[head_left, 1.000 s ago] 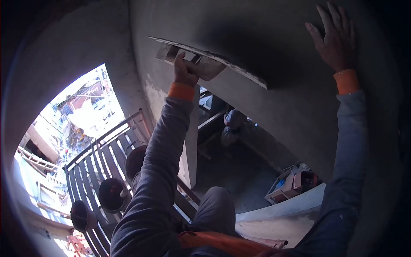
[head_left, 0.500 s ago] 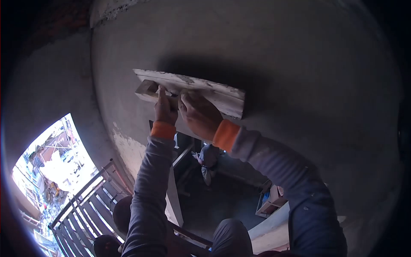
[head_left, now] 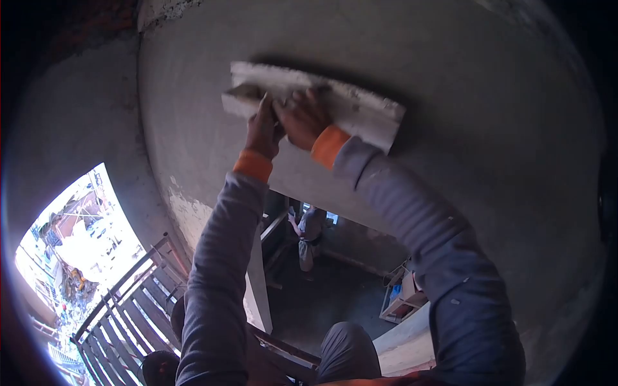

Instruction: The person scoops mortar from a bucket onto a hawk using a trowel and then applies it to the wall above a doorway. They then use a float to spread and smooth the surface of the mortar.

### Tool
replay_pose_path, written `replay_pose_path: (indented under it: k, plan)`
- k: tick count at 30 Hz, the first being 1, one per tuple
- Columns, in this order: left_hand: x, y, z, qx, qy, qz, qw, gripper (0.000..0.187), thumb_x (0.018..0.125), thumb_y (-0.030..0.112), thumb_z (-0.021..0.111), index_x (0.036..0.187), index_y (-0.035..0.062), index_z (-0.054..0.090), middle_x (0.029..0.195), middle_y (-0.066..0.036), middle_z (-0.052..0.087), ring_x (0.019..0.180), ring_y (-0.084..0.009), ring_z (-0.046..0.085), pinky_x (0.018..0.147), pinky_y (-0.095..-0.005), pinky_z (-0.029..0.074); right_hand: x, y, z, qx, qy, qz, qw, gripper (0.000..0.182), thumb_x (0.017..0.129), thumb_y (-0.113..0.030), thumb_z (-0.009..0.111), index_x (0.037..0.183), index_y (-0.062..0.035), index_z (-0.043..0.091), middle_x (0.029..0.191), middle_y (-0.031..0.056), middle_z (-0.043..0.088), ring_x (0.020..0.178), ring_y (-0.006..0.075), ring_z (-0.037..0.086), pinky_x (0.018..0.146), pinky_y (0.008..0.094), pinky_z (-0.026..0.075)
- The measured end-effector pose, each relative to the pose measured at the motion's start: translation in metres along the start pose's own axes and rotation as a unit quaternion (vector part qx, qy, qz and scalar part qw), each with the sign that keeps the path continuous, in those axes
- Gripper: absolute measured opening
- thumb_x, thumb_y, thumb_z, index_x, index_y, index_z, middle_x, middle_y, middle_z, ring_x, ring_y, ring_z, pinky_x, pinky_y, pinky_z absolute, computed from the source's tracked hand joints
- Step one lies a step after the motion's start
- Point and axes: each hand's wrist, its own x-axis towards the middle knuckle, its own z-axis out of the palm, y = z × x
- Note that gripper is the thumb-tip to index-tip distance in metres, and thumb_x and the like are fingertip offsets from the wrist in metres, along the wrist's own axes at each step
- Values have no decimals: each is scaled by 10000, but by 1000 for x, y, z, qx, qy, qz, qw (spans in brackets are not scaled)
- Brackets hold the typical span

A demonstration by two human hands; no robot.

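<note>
A long, pale plastering float (head_left: 360, 110), smeared with plaster, lies tilted against the grey wall, its right end lower. My left hand (head_left: 262, 132) is closed around the float's handle (head_left: 241, 96) near its left end. Beside it, my right hand (head_left: 302, 119) rests on the back of the float, its fingers spread and slightly blurred. Both sleeves are grey with orange cuffs. The float's working face is hidden against the wall.
The plastered wall (head_left: 483, 96) curves across the view. At lower left stand a slatted railing (head_left: 122, 315) and a bright opening (head_left: 96, 238). Below, another person (head_left: 310, 235) stands on a dark floor near a crate-like box (head_left: 405, 299). My knee (head_left: 347, 354) shows at the bottom.
The float and both hands have moved up and to the right along the wall. My right hand's fingers have gone from curled to spread on the float. The person below appears more upright.
</note>
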Motion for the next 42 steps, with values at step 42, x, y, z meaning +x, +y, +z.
replay_pose_path:
  k: [42]
  plan:
    - [-159, -42, 158, 444, -112, 450, 767, 562, 771, 242, 709, 1225, 6, 476, 1066, -141, 580, 1029, -326, 539, 897, -440, 332, -67, 64, -200, 471, 256, 368, 760, 272, 817, -56, 654, 1039, 53, 542, 915, 71, 602, 798, 132, 592, 694, 264, 485]
